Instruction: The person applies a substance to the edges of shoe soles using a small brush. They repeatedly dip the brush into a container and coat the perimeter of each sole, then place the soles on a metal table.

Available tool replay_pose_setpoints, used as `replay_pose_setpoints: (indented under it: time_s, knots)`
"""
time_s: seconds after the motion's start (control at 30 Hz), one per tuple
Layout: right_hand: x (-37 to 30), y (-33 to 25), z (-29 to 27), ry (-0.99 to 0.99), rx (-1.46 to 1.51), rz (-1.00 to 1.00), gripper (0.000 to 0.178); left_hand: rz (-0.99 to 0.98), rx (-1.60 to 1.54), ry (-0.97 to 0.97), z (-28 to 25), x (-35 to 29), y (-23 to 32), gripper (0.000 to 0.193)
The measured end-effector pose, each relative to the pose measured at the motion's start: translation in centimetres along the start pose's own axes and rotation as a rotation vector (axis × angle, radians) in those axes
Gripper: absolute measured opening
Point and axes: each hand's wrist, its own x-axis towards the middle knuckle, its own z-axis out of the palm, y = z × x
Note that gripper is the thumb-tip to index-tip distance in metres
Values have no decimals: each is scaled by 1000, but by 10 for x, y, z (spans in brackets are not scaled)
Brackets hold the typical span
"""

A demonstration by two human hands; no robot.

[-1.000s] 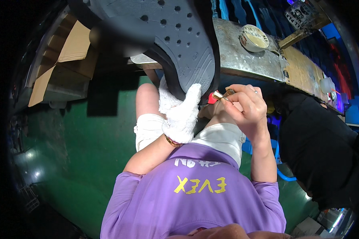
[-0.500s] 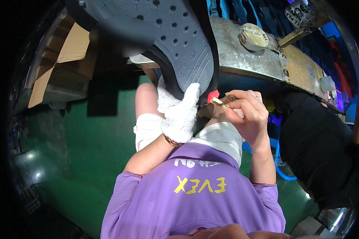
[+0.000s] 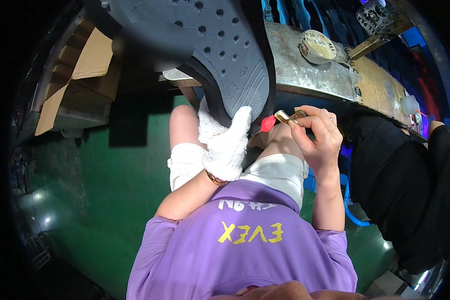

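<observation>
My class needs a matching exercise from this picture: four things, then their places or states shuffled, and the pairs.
1. Holed grey panel
2. Gold-coloured piece
3. Round tub
4. Cardboard box

A. On the metal bench
B. Flaps spread, at picture's left
C. Held by the gloved left grip
D. In the bare right grip

Pairs: 1-C, 2-D, 3-A, 4-B

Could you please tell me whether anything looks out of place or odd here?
One oddity: a blurred dark patch hides part of the grey, perforated, sole-shaped piece; I cannot tell what the patch is. Also, the left hand wears a white knitted glove while the right hand is bare. I see no spill.
</observation>
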Motion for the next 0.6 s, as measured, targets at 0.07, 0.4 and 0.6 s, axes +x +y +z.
replay_pose_setpoints:
  time_s: [0.07,0.4,0.6]
  knots:
    - [1,-3,0,-11,30,-13,17,-7,-28,23,2,2,-1,39]
    - [-4,-15,-1,-106,60,-121,20,108,-28,73,0,5,-3,45]
    - [-30,-9,2,31,352,69,20,309,-23,108,-7,39,1,45]
